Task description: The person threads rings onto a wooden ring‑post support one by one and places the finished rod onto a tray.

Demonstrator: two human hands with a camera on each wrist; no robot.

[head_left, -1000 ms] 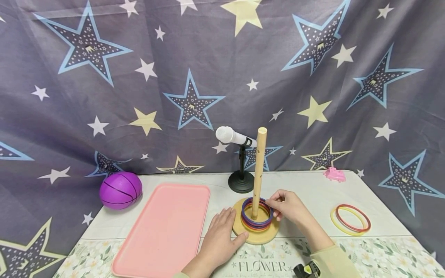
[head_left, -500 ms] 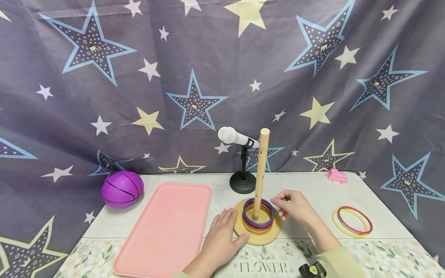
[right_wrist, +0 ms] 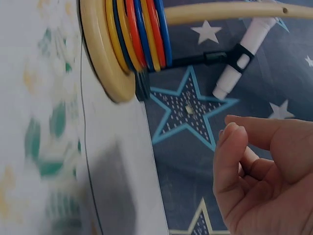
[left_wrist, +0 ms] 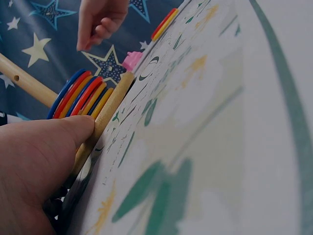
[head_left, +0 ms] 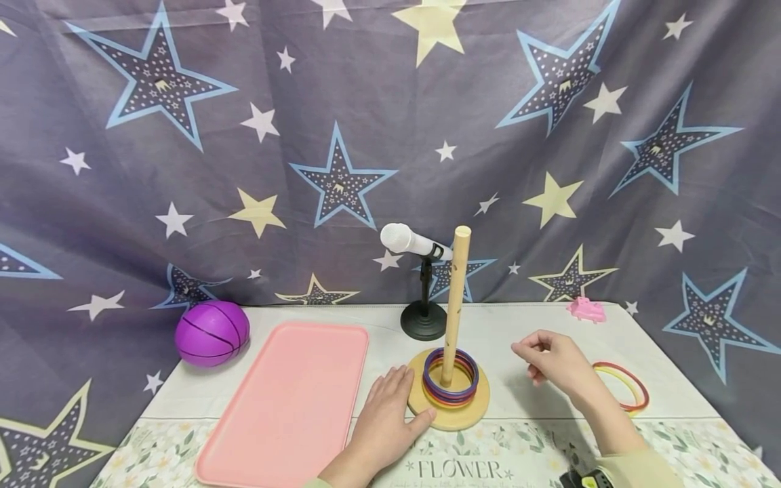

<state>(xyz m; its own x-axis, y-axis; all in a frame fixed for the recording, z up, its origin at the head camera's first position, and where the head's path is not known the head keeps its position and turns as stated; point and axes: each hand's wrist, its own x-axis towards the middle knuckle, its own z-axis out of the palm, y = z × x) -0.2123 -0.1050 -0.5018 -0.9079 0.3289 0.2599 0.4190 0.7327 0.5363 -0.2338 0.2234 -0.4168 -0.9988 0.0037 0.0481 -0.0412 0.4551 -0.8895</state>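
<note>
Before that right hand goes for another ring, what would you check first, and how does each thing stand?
1. Left hand steadies the wooden base: ok, thumb against its edge.
2. Right hand free to pick: ok, holds nothing.
3. Peg upright: ok.
4. Stacked rings settled on the base: ok.
5. Loose rings within reach: ok, just right of the right hand, partly hidden by the forearm.
6. How many loose rings are left: cannot tell.
</note>
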